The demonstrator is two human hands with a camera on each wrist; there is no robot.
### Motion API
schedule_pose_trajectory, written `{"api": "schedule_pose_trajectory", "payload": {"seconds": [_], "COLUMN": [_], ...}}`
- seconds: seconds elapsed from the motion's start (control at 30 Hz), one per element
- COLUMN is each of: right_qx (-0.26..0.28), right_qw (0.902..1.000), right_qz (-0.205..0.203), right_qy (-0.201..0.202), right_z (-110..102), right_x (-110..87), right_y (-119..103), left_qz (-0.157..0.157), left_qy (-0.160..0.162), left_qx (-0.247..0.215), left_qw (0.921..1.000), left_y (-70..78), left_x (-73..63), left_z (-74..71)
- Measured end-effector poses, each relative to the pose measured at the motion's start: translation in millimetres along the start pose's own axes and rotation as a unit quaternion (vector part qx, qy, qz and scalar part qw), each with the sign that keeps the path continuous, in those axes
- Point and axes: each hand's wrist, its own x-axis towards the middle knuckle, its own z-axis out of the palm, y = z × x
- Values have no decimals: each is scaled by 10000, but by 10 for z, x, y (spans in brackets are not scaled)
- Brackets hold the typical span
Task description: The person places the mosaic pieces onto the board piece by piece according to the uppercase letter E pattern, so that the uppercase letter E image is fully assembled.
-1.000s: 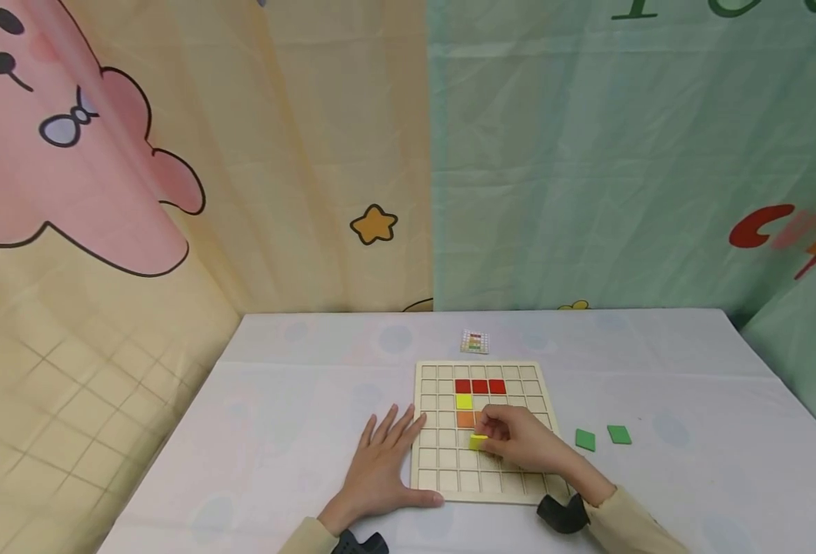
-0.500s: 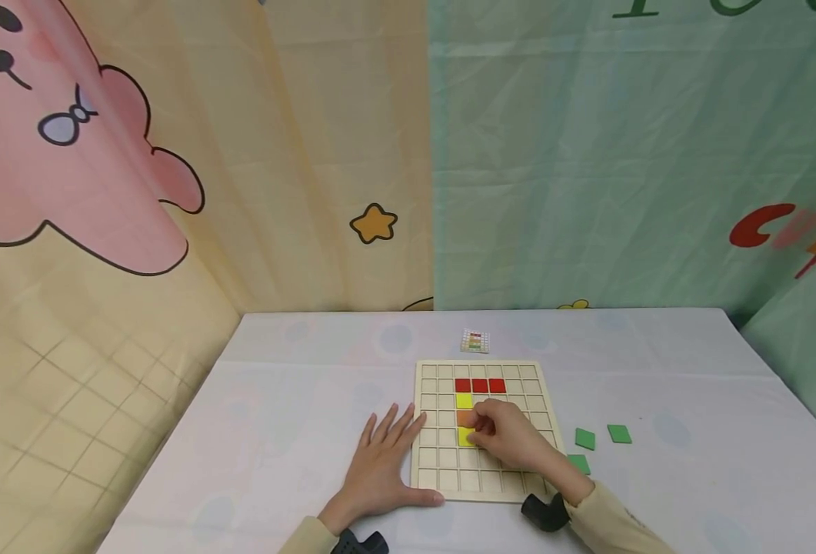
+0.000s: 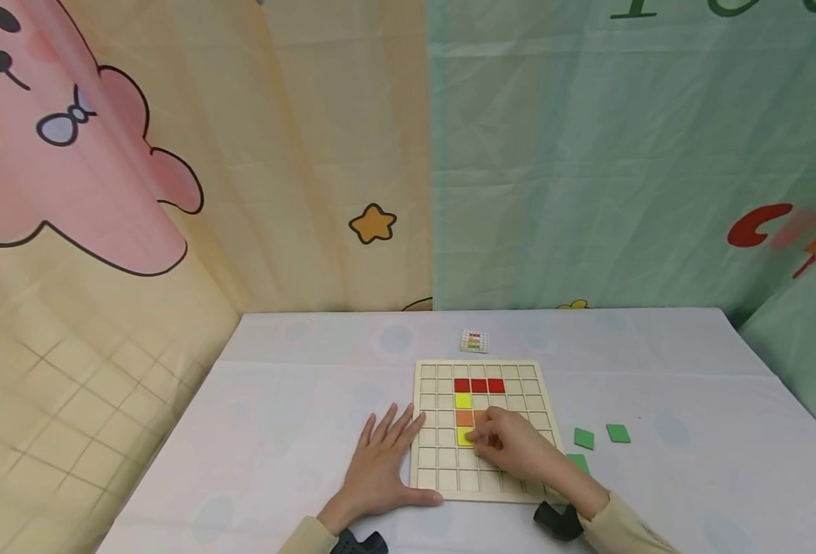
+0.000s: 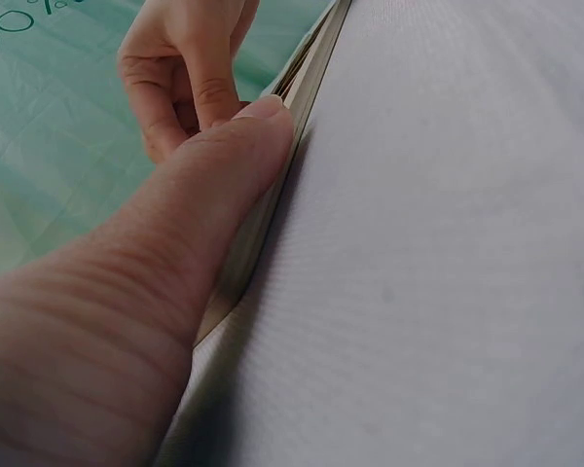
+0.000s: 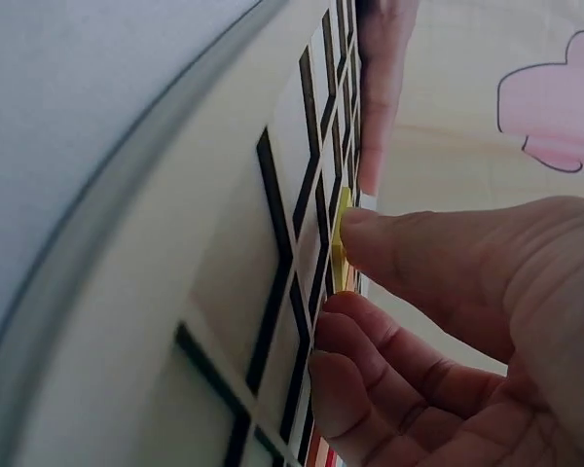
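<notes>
My left hand (image 3: 383,465) lies spread on the left side of the wooden grid board (image 3: 445,481), its thumb (image 4: 238,146) over the near edge. My right hand (image 3: 518,446) is over the middle of the board. Its thumb (image 5: 380,233) presses a yellow square tile (image 3: 464,438) in a cell, while the other fingers (image 5: 360,394) bend loosely beside it. Above that tile are an orange tile (image 3: 464,418), another yellow tile (image 3: 463,401) and a row of red tiles (image 3: 478,385). Part of a second orange tile (image 3: 478,415) shows behind my right hand, which hides cells around it.
Two green tiles (image 3: 584,438) (image 3: 618,433) lie right of the board, and another green tile (image 3: 577,464) shows partly behind my right forearm. A small pattern card (image 3: 474,341) lies beyond the board. Printed curtains hang behind the white-covered table (image 3: 297,400).
One second ago my right hand held the lower yellow tile tilted above the board; now it lies flat in its cell, farther left. Since then the right fingers have shifted slightly. My left hand stays put.
</notes>
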Motion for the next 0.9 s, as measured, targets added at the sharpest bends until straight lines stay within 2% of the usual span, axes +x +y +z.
{"api": "schedule_pose_trajectory", "payload": {"seconds": [0.13, 0.27, 0.37, 0.67, 0.8, 0.9], "right_qx": [499, 923, 902, 258, 53, 211], "right_qw": [9983, 9945, 9940, 9994, 9996, 9982], "right_qz": [-239, -485, -578, -82, 231, 331], "right_qy": [-172, 58, 237, 193, -122, -446], "right_z": [-42, -89, -166, -488, -585, -647], "right_x": [-131, -263, -354, -608, -665, -694], "right_y": [77, 160, 239, 525, 607, 654], "left_qz": [-46, -88, -61, 28, 30, 32], "left_qy": [-62, -96, -48, 107, 82, 68], "left_qx": [-3, -16, -46, -89, -83, -45], "left_qw": [10000, 9999, 10000, 9999, 9999, 10000], "left_y": [1, 1, 4, -16, -18, -14], "left_x": [-1, 0, 1, 3, 9, 11], "left_z": [2, 1, -2, 15, 24, 26]}}
